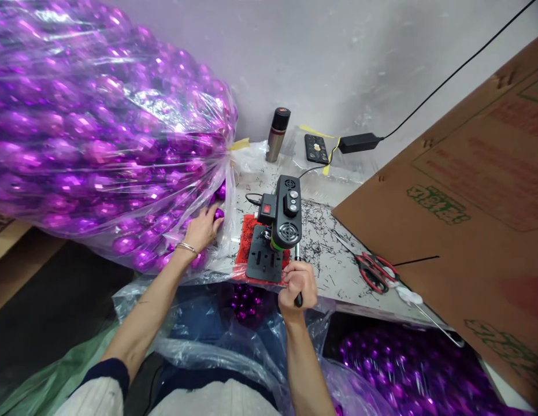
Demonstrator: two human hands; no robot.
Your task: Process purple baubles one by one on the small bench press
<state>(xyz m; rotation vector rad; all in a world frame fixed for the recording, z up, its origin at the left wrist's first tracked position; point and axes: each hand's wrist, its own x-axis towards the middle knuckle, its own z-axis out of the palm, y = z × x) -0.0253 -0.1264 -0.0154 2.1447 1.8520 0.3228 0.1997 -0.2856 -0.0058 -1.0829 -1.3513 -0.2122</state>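
Observation:
A huge clear plastic bag [99,127] full of shiny purple balls fills the upper left. My left hand [203,228] reaches into its opening, fingers curled around a purple ball [218,214]. A small black bench drill press [282,222] stands on a red mat [245,237] on the table. My right hand [298,283] is closed on the drill's black lever handle [297,297] at the table's front edge.
Red-handled scissors [375,271] lie to the right of the drill amid black shavings. A flask [277,134], a remote [316,148] and a power adapter [359,142] sit by the wall. A large cardboard sheet [468,190] leans at right. More bagged purple balls [407,370] lie below.

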